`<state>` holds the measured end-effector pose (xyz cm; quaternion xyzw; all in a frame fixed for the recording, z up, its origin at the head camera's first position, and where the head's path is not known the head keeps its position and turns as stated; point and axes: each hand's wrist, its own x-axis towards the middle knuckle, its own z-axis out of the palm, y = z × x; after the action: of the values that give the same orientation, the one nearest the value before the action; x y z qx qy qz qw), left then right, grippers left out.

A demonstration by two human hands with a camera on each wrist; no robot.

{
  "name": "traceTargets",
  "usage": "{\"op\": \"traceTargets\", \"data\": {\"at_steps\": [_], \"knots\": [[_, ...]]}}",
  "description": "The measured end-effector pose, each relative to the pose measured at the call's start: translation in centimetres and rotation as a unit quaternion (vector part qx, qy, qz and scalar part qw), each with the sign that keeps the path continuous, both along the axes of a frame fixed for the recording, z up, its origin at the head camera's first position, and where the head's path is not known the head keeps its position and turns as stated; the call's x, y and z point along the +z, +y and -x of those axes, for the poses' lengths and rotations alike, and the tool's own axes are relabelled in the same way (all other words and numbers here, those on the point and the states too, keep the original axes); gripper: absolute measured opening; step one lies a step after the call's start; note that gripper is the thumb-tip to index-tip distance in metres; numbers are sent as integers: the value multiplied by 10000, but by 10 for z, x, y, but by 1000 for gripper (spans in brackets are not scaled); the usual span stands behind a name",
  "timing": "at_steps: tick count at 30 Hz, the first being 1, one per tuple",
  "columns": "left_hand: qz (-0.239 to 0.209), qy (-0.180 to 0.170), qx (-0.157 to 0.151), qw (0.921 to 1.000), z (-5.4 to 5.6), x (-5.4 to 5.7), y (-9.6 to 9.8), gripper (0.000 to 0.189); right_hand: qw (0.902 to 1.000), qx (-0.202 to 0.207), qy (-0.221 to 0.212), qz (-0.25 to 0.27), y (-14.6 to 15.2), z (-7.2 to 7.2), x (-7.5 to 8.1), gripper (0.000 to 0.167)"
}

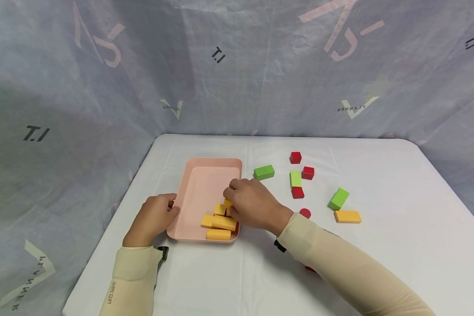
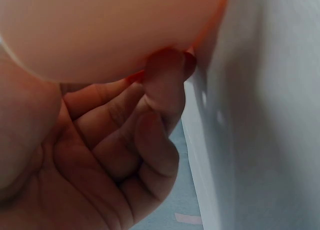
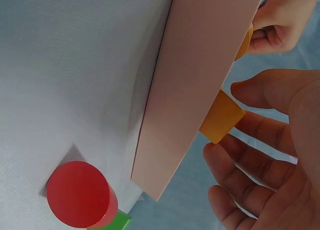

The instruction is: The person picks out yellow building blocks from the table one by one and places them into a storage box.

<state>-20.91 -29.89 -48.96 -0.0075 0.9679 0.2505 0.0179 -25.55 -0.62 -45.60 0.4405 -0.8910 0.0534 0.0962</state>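
A pink tray (image 1: 205,175) lies on the left half of the table, with several yellow blocks (image 1: 224,223) piled in its near right corner. My left hand (image 1: 152,217) grips the tray's left rim; the left wrist view shows curled fingers (image 2: 167,85) against its underside. Over the tray's right edge, my right hand (image 1: 256,204) has its thumb and fingers around a yellow block (image 3: 220,117) that pokes above the rim. In the right wrist view, fingers touch this block, while a narrow gap shows between it and the thumb. Its lower part is hidden by the tray wall.
Right of the tray lie green blocks (image 1: 264,172), red cubes (image 1: 296,157), a red cylinder (image 1: 305,213) and a lone yellow block (image 1: 348,217). Part of a red piece (image 1: 310,268) shows beside the right sleeve. A grey cloth (image 1: 237,87) hangs behind the white table (image 1: 399,184).
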Motion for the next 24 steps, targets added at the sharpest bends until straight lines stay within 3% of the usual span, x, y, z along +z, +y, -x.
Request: {"op": "traceTargets", "data": {"at_steps": [15,24], "knots": [[-45,31,-22,10000,-1,-2,1,16,9998,-46,-155,79,4,-1,-3,21],[-59,68,-81,9999,-2,-2,0,16,9998,-12,-1,173,8,1,-1,21]]}}
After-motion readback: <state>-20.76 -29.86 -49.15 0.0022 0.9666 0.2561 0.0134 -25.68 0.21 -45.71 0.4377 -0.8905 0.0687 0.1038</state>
